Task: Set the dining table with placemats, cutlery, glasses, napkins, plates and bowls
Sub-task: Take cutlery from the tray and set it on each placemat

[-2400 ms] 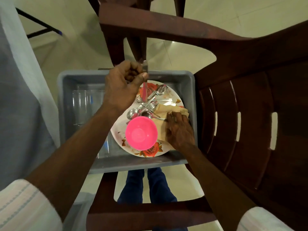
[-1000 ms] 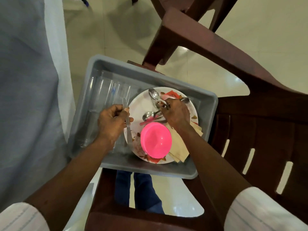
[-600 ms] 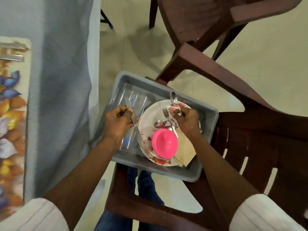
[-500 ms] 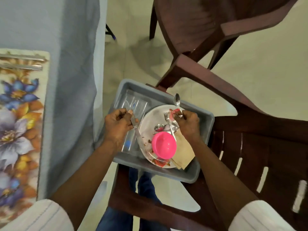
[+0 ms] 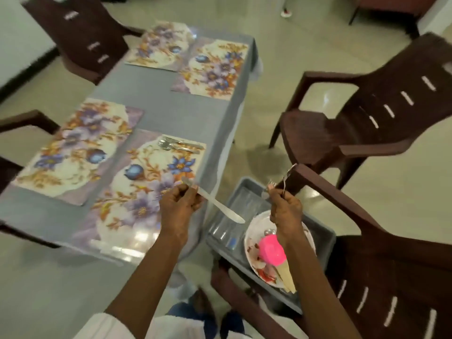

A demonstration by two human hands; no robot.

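Placement procedure: with left hand gripping the knife at the surface edge and right hand gripping further cutlery above the tray at 5 o'clock, lay pieces parallel along a bare placemat at 12 o'clock.

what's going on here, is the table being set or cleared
A person is setting the table. The left hand grips a knife at the edge of the near placemat, which already carries a fork and spoon. The right hand holds more cutlery. The plate, pink bowl, napkins and glasses sit in the grey tub on a chair.
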